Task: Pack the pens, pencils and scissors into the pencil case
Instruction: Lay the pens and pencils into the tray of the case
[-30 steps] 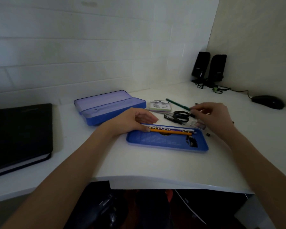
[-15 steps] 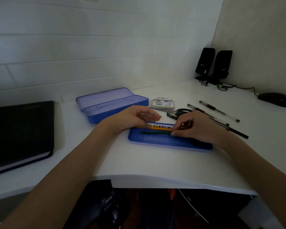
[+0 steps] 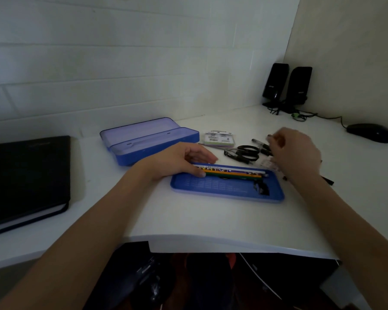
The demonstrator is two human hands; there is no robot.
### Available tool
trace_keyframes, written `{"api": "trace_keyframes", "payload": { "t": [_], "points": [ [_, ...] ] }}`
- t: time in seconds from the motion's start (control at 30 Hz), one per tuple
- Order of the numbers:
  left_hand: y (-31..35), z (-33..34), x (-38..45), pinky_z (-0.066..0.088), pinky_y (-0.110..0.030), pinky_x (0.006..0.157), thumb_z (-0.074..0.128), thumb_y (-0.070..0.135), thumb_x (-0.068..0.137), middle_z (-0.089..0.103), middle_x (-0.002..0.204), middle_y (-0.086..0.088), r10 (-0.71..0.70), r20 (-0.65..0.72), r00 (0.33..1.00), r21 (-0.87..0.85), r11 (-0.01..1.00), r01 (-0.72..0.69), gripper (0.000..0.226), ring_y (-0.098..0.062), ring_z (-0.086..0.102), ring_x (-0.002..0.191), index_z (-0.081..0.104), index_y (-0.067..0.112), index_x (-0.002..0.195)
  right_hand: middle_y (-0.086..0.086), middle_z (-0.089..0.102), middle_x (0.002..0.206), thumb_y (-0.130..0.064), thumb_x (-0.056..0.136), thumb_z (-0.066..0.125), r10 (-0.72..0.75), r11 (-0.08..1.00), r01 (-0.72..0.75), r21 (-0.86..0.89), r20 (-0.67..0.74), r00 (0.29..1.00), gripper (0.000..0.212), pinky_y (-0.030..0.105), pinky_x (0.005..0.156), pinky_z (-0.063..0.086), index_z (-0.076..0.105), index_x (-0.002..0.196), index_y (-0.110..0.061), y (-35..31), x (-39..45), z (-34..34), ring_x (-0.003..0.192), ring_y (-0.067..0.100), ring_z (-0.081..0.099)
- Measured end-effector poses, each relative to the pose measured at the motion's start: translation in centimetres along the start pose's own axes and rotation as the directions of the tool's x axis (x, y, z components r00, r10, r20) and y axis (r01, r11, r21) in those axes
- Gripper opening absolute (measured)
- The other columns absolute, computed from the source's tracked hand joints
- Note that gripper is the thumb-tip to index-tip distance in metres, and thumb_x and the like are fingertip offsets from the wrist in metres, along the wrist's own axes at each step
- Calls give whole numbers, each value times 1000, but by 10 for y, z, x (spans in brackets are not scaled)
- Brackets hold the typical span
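Note:
A blue pencil-case tray [image 3: 226,191] lies in front of me. Three pencils [image 3: 233,173] lie along its far side: a patterned white one, an orange one and a green one. My left hand [image 3: 182,159] rests on the tray's left end, with the thumb touching the pencil ends. My right hand [image 3: 296,151] is blurred and hovers over the loose pens [image 3: 259,143], fingers curled on a pen whose dark end sticks out. Black scissors [image 3: 246,151] lie just behind the tray. The open pencil case [image 3: 148,139] stands at the back left.
A small packet [image 3: 220,138] lies beside the case. A black notebook [image 3: 25,175] sits far left. Two speakers [image 3: 287,86] and a mouse [image 3: 370,132] stand at the back right. A small dark object [image 3: 261,189] lies in the tray's right end.
My right hand left the green pencil in the tray and moved back right to the loose pens. My left hand stayed on the tray's end.

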State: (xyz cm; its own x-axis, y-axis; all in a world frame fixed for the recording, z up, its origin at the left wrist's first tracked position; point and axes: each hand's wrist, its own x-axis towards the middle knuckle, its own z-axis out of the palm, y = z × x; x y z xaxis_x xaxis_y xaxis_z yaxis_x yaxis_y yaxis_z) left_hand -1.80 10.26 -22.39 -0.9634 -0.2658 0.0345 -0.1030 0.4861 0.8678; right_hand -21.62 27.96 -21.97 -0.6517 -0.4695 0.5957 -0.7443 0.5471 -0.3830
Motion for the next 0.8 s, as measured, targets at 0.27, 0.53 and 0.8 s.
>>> {"api": "trace_keyframes", "payload": {
  "t": [0.27,0.53,0.8],
  "points": [
    [0,-1,0,46,-7,85,72,-1,74,67,110,14,-4,3,1000,-10,1000,4,40,5,61,103,65,21,107,12,64,112,-29,91,53,216,955,-178,-237,141,966,25,41,90,38,68,107,-18,25,9,6,108,32,54],
    [0,-1,0,47,-16,96,73,1,74,68,111,13,3,10,1000,-4,1000,-3,40,-2,61,109,66,24,105,12,69,101,-20,88,59,262,944,-200,-264,227,938,15,41,90,37,72,96,-18,26,13,2,100,30,59],
    [1,0,-1,47,-12,92,72,-1,74,67,113,10,0,9,1000,-13,1000,0,41,-2,61,108,65,23,105,15,68,101,-22,88,59,264,943,-198,-268,236,935,16,41,91,35,70,97,-14,27,14,0,102,32,58]
  ]
}}
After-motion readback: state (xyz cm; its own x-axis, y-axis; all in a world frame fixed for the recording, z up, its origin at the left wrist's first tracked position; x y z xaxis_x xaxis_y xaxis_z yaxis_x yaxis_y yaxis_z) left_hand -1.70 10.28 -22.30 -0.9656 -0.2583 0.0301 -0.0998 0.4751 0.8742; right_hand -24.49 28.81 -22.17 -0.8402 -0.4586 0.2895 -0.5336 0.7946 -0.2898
